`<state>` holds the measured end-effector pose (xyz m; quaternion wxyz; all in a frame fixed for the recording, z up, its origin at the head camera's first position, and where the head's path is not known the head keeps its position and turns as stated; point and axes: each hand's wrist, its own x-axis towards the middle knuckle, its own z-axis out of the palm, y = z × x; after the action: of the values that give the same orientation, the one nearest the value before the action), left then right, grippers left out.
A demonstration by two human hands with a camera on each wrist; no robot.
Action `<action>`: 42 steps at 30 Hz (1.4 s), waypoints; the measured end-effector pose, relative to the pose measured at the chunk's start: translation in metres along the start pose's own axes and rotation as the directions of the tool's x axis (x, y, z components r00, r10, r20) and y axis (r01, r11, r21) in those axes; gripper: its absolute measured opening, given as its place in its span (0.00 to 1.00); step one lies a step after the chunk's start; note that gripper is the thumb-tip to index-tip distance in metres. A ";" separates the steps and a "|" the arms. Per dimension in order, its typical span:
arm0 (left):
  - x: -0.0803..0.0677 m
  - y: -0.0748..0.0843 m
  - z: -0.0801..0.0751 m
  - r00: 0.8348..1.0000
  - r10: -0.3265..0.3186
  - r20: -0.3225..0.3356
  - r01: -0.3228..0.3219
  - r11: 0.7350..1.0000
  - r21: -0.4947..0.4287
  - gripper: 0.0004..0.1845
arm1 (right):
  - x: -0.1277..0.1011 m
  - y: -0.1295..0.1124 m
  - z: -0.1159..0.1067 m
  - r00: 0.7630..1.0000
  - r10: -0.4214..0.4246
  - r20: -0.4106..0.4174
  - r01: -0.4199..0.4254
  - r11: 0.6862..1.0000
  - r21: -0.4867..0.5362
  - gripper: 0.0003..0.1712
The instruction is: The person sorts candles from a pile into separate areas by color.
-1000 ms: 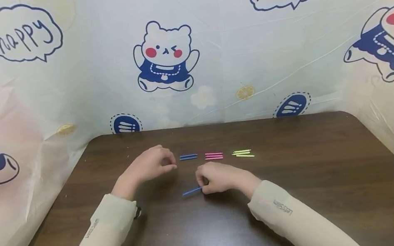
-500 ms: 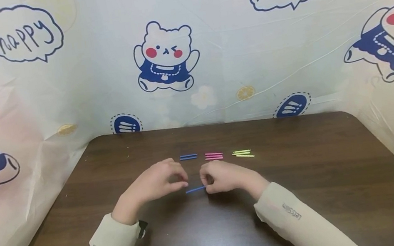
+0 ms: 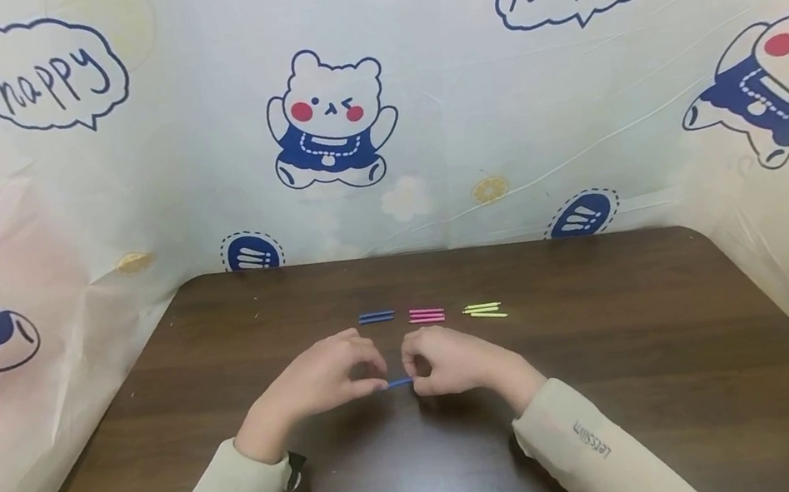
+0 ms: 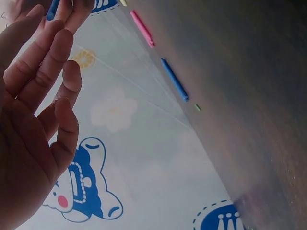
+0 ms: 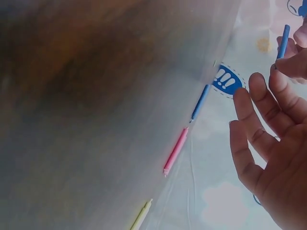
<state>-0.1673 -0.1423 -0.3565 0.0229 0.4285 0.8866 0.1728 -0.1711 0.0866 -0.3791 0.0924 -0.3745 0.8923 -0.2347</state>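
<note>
Between my hands is a thin blue stick, held low over the dark table. My right hand pinches its right end between thumb and fingertips; the right wrist view shows the blue stick standing out from that pinch, the other fingers spread. At its left end is my left hand, thumb and index fingertips closing on the tip. In the left wrist view the end of the blue stick shows between thumb and index, with the remaining fingers of my left hand loosely bent.
Beyond the hands lie two blue sticks, several pink sticks and several yellow sticks in side-by-side groups. The brown table ends at a printed cloth backdrop on its far side and both flanks.
My left hand has come from beside the far blue sticks, moving nearer and right to the left end of the held stick. My right hand has shifted slightly right, still pinching it.
</note>
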 end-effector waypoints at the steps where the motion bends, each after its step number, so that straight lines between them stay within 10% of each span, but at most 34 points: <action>1: 0.000 0.000 0.001 1.000 -0.003 0.002 0.003 1.000 -0.003 0.07 | -0.001 0.000 0.000 1.000 -0.004 -0.005 0.004 1.000 -0.002 0.09; 30: -0.012 -0.009 0.000 0.997 -0.041 0.073 0.038 0.998 0.042 0.03 | -0.013 -0.006 -0.008 0.999 -0.010 -0.039 0.005 0.991 -0.133 0.06; 42: -0.005 -0.040 -0.003 0.994 -0.107 -0.025 0.109 0.989 0.100 0.03 | -0.020 0.000 -0.013 0.998 -0.022 -0.051 0.015 0.990 -0.137 0.07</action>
<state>-0.1950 -0.1705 -0.3673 0.0017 0.3786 0.9163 0.1305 -0.1613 0.1055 -0.3684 0.0408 -0.3817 0.9049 -0.1838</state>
